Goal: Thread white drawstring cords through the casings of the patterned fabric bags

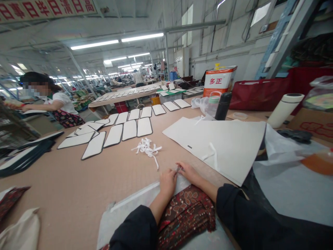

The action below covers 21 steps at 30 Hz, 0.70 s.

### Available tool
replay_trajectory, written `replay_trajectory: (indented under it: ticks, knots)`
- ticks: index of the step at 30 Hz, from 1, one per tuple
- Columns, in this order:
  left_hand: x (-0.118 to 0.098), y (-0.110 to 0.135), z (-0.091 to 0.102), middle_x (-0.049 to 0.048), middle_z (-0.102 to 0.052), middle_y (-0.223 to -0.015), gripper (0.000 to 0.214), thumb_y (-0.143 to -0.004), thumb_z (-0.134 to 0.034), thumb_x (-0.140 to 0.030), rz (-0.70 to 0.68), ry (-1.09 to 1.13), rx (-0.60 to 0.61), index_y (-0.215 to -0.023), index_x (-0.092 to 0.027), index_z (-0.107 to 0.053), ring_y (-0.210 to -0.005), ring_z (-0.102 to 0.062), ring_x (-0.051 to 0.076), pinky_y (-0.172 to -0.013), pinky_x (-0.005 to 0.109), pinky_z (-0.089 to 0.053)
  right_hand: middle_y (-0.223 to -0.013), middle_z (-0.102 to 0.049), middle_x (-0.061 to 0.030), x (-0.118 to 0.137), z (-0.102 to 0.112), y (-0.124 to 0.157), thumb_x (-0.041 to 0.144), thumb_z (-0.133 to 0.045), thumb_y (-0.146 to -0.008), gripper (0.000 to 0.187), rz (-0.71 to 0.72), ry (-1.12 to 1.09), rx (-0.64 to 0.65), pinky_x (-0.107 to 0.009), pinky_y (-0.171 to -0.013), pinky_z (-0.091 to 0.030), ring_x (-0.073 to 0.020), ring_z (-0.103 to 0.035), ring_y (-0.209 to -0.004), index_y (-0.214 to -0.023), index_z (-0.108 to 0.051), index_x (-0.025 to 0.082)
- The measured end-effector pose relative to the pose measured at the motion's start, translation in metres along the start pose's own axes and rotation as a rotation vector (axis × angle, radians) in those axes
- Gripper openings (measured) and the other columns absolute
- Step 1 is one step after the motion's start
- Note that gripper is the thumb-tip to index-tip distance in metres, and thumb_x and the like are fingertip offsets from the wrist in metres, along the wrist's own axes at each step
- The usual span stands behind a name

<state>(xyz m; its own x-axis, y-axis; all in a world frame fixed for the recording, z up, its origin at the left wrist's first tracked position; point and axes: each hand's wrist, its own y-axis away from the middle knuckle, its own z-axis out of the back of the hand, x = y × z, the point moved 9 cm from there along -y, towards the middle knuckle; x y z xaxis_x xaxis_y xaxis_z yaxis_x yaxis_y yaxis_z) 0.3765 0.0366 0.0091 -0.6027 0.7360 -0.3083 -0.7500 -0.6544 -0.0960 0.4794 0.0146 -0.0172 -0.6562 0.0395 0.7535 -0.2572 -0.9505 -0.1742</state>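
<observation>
My left hand [168, 181] and my right hand [189, 173] meet over the table, fingertips pinched together around something too small to make out. Beneath my wrists lies a folded dark red fabric piece [186, 211] with a flower pattern. It rests on a pale, translucent sheet [130, 208] spread on the table. Just beyond my left hand is a loose pile of white tape strips [147, 147]. To the right of my hands lies a large off-white board [223, 139], with one white strip [214, 154] on it.
White dark-edged panels [129, 130] lie in rows across the brown table [117, 177]. A black bottle [223, 107], a white flask [284, 110] and an orange-white can [218, 81] stand at the right. Stacked dark-edged pieces [28, 152] lie left. A co-worker [56, 100] stands at the far left.
</observation>
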Motion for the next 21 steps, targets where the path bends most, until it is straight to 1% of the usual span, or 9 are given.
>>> replay_trajectory:
  ticks: [3,7,11,13,15,18,21]
  knots:
    - [-0.004,0.0,-0.001,0.0049,-0.057,-0.087,0.027,-0.089,-0.038,-0.028,-0.037,-0.071,-0.006,-0.093,-0.022,-0.063,-0.085,-0.051,0.018,-0.074,0.029,-0.036,-0.1,-0.055,-0.0056,0.003,0.002,-0.001,0.004,-0.046,-0.071,0.036,0.022,0.069,0.007,-0.031,-0.086,-0.04,-0.0157,-0.052,-0.091,-0.104,-0.05,0.019]
    - [-0.006,0.001,0.0,0.005,-0.056,-0.088,0.024,-0.088,-0.039,-0.026,-0.054,-0.121,-0.004,-0.094,-0.022,-0.062,-0.086,-0.05,0.019,-0.073,0.029,-0.036,-0.094,-0.054,-0.0064,0.007,0.005,0.0,0.005,-0.046,-0.073,0.022,0.044,0.186,0.014,-0.028,-0.08,-0.041,-0.0159,-0.051,-0.088,-0.091,-0.053,0.016]
    - [-0.009,0.001,-0.002,0.0046,-0.055,-0.088,0.022,-0.089,-0.04,-0.026,-0.098,-0.158,-0.002,-0.092,-0.022,-0.061,-0.086,-0.049,0.018,-0.073,0.028,-0.035,-0.089,-0.056,-0.0071,0.017,0.006,-0.002,0.012,-0.049,-0.077,0.01,0.07,0.352,0.085,-0.029,-0.081,-0.039,-0.0178,-0.049,-0.089,-0.078,-0.058,0.015]
    - [-0.01,0.002,-0.004,0.0046,-0.054,-0.089,0.021,-0.089,-0.04,-0.027,-0.123,-0.179,0.0,-0.092,-0.022,-0.061,-0.086,-0.049,0.018,-0.073,0.027,-0.035,-0.088,-0.058,-0.0076,0.022,0.007,-0.006,0.016,-0.05,-0.078,0.011,0.073,0.427,0.127,-0.029,-0.082,-0.037,-0.0188,-0.05,-0.091,-0.075,-0.061,0.015]
    - [-0.011,0.001,-0.006,0.0046,-0.054,-0.089,0.02,-0.089,-0.041,-0.026,-0.137,-0.201,0.001,-0.092,-0.022,-0.06,-0.085,-0.048,0.018,-0.072,0.027,-0.035,-0.087,-0.061,-0.0082,0.023,0.008,-0.011,0.02,-0.05,-0.079,0.015,0.037,0.474,0.164,-0.028,-0.08,-0.037,-0.0186,-0.052,-0.089,-0.075,-0.063,0.015]
    - [-0.012,0.002,-0.008,0.0049,-0.054,-0.089,0.02,-0.089,-0.039,-0.023,-0.156,-0.226,-0.006,-0.094,-0.022,-0.059,-0.085,-0.047,0.019,-0.072,0.028,-0.035,-0.083,-0.065,-0.0086,0.017,0.007,-0.019,0.026,-0.048,-0.08,0.021,-0.069,0.498,0.248,-0.025,-0.071,-0.038,-0.0172,-0.055,-0.08,-0.073,-0.065,0.015]
    - [-0.013,0.002,-0.01,0.0057,-0.053,-0.09,0.022,-0.09,-0.037,-0.023,-0.176,-0.239,-0.004,-0.098,-0.022,-0.058,-0.087,-0.046,0.02,-0.073,0.03,-0.036,-0.077,-0.067,-0.0075,0.012,0.004,-0.024,0.032,-0.049,-0.079,0.025,-0.15,0.473,0.305,-0.023,-0.06,-0.037,-0.016,-0.057,-0.071,-0.071,-0.066,0.016]
